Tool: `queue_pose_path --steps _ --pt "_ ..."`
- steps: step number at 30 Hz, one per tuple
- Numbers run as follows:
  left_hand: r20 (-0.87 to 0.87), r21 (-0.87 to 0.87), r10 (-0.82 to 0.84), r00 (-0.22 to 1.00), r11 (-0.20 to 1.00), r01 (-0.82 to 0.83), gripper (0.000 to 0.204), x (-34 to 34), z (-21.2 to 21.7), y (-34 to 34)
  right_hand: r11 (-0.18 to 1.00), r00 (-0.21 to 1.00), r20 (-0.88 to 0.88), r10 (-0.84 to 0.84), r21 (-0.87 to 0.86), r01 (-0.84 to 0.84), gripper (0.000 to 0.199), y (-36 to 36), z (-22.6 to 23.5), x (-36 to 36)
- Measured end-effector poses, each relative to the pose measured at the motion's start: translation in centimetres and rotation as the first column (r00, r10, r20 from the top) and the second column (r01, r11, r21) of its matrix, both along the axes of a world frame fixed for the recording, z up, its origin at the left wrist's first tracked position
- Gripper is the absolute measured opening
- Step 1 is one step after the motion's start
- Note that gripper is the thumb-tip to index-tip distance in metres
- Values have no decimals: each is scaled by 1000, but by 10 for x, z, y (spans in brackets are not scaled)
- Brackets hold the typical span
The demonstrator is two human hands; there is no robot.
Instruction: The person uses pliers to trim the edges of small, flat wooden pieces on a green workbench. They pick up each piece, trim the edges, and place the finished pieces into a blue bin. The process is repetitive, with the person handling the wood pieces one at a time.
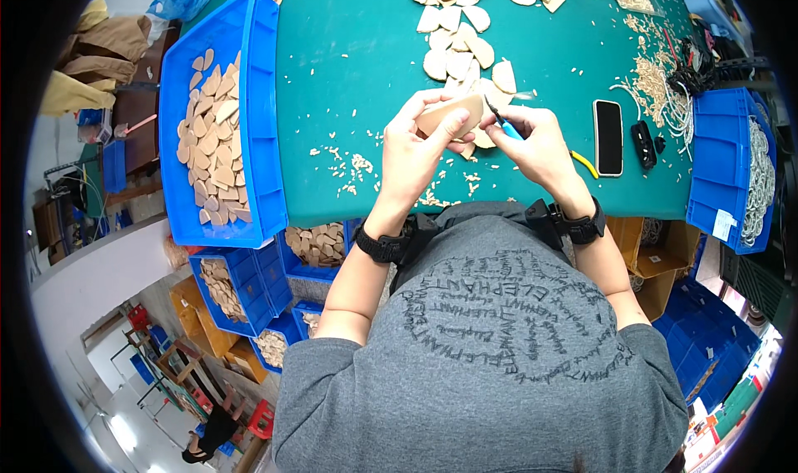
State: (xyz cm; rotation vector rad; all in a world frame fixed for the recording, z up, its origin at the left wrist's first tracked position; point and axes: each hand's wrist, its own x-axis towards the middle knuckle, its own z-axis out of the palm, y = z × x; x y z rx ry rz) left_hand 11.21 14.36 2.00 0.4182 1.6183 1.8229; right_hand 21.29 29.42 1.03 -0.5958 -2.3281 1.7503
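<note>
In my left hand [420, 140] is a flat tan piece with a rounded edge [453, 115], gripped between thumb and fingers. My right hand [540, 145] is closed around a slim cutting tool with a blue handle [510, 130]. The tool's dark jaws point up and left, close to the piece's right edge; whether they touch it I cannot tell. Beyond both hands, a trail of similar flat tan pieces [459, 41] lies on the green table [349, 66]. Small tan scraps [357, 165] are scattered left of my left hand.
A blue bin [264, 115] of tan pieces stands at the left. Right of my hands lie a phone [608, 136], a yellow curved handle [585, 165] and a black object [642, 145]. Another blue bin [719, 165] holds metal rings or chain. More bins sit below the table's left edge.
</note>
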Motion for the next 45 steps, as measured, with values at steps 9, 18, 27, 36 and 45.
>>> queue_pose_path --steps 9,18,27,36,45 --pt "-53 156 537 842 837 -525 40 -74 -4 -70 995 997 47 -69 -73 72 22 13 6 9" --pt "-774 -519 -243 585 773 -364 54 -78 -142 -22 997 999 10 -40 -58 41 18 13 -16 14" --pt "-556 -577 -316 769 812 -84 25 -80 -156 -14 997 996 50 -75 -13 76 16 15 -20 22" --pt "-11 -141 -172 985 976 168 22 -30 -43 -10 979 990 93 106 166 -120 27 0 -2 6" --pt "-179 -100 -109 978 991 92 23 -10 -12 -5 987 993 69 96 124 -104 26 -3 9 6"
